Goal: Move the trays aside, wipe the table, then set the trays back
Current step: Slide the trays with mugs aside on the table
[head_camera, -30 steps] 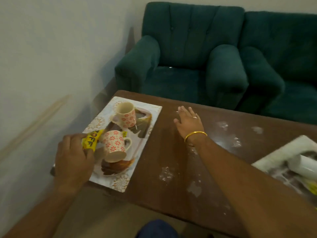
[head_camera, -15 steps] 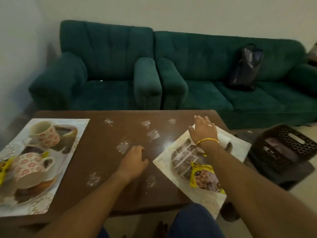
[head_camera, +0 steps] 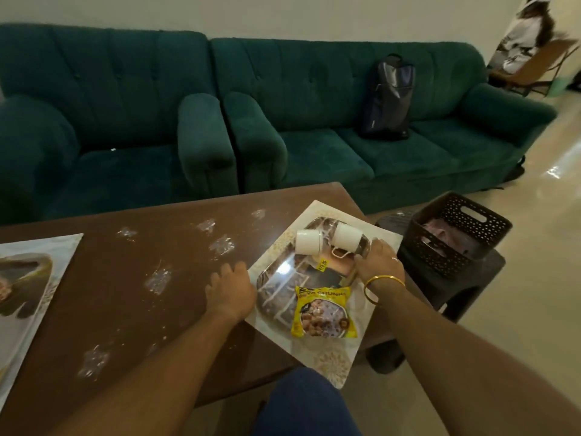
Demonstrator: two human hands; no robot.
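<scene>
We have both hands on the right tray. It sits at the right end of the brown desk, and its near corner sticks out past the desk's edge. Our left hand is at the tray's left edge, its grip curled tight on the rim. Our right hand is at the tray's right edge, its grip bent over that rim.

Two white cups lie on their sides at the far end of this tray. A yellow bag of snacks lies near us on it.

The left tray is far off at the desk's left end. White smears dot the desk between the trays.

A black basket sits on a dark stool just right of the desk. A green sofa stands behind, with a dark backpack on it.
</scene>
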